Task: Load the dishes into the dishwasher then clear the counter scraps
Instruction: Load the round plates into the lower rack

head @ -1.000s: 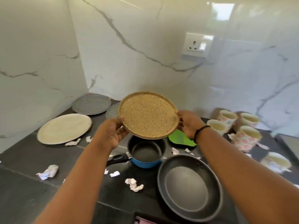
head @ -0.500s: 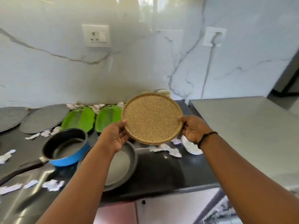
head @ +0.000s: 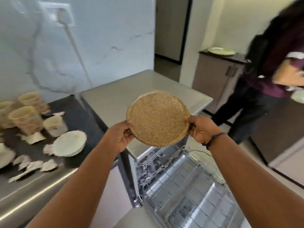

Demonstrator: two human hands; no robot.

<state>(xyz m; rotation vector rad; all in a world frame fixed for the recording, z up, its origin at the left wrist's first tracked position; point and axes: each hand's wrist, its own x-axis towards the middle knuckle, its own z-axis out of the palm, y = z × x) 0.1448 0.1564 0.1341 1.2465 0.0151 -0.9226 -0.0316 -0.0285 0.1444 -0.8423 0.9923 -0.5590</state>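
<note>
I hold a round speckled tan plate point(head: 158, 118) in the air by its two sides. My left hand point(head: 120, 137) grips its left rim and my right hand point(head: 201, 128) grips its right rim. The plate hangs over the steel top point(head: 131, 94) of the open dishwasher. Below it the pulled-out wire rack point(head: 185, 183) shows, with no dishes that I can see. On the dark counter point(head: 77, 116) to the left stand several patterned cups point(head: 24, 120), a white bowl point(head: 69, 143) and torn paper scraps point(head: 35, 165).
A person in a purple top point(head: 278, 69) stands at the right, close to the dishwasher. Behind them a cabinet point(head: 217, 74) carries a plate. A wall socket with a white cable point(head: 65, 15) sits above the counter. The picture is motion-blurred.
I have turned right with the plate in both hands. The pans and green plates left the view; the open dishwasher rack and the person came in.
</note>
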